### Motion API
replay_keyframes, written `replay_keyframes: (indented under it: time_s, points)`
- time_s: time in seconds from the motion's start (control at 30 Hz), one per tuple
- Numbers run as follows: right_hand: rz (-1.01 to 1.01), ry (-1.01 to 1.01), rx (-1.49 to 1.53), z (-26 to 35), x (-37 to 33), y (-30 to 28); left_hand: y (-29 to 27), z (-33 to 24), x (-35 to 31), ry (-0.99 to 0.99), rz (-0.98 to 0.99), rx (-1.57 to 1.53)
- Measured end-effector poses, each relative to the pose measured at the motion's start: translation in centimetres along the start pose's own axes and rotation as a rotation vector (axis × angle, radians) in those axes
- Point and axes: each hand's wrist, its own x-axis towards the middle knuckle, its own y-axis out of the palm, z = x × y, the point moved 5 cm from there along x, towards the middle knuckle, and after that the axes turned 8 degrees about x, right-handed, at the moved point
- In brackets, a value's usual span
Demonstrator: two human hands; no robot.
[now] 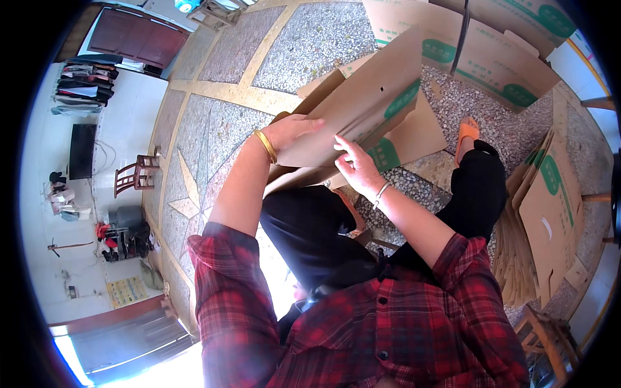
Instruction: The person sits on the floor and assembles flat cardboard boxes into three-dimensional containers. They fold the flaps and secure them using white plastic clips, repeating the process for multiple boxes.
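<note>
A partly folded brown cardboard box (362,103) with green print stands tilted in front of my knees. Against its near left side lies my left hand (294,132), fingers stretched out flat and a gold bangle on the wrist. My right hand (359,169), with a thin bracelet, is just in front of the box's lower part, thumb and fingers apart. Whether its fingertips touch the cardboard I cannot tell. Lower flaps of the box spread out beneath it, one with a green mark (384,155). Neither hand grips anything visible.
Flattened cardboard sheets (543,213) are stacked upright at my right. More printed cardboard (495,71) stands at the far right. A wooden chair (137,176) is at the left wall, and a wooden stool (550,339) at the lower right. My foot in an orange slipper (467,132) rests on the patterned floor.
</note>
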Motion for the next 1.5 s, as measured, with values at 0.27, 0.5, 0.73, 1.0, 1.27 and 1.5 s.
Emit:
replay_keyframes:
  time_s: [0.27,0.5,0.73,1.0,1.27,1.5]
  points:
    - [-0.156,-0.03,0.003,0.0,0.4,-0.1,1.4,-1.7,-1.3,0.001,0.066,-0.055]
    - [-0.162,-0.16,-0.151,0.7,-0.1,0.0,1.5,-1.3,-1.2,0.008,0.13,-0.085]
    - [-0.154,-0.115,-0.051,0.3,-0.3,-0.2,1.7,-1.5,-1.2,0.105,0.075,-0.061]
    - [-0.157,-0.071,-0.102,0.0,1.1,-0.8,1.3,-1.2,-0.7,0.13,0.112,0.089]
    - [-0.05,0.184,-0.579,3.6,1.6,-0.8,1.5,0.2,-0.1,0.132,0.008,0.203]
    - [0.006,0.146,-0.449,1.9,2.1,-2.4,2.0,-2.0,-1.6,0.157,0.023,0.26]
